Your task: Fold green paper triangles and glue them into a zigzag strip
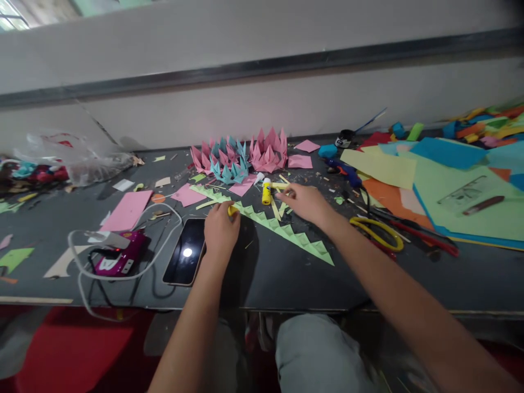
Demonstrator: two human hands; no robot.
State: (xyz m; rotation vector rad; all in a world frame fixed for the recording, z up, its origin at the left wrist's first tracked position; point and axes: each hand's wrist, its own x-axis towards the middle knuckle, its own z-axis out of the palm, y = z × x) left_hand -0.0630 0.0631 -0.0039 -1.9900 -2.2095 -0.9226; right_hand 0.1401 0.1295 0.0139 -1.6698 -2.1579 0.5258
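Note:
My left hand (222, 229) is closed on a small yellow cap (232, 210), most of it hidden by the fingers. Beside and partly under that hand runs a long pale green folded paper strip (282, 226) with a row of triangular points, lying diagonally on the dark table. My right hand (305, 202) hovers low to the right of a yellow glue stick (266, 192), its fingers curved and apart. Near those fingertips are thin yellow paper strips (276, 210); whether the fingers touch one is unclear. Behind stand pink folded paper pieces (269, 153) and blue ones (229, 172).
A phone (186, 254) lies left of my left hand, near a purple power box (123, 256) with looping cables. Right of my right arm are a yellow-handled tool (376, 232), a glue gun (344, 170) and stacked coloured sheets (470, 191). Paper scraps litter the table.

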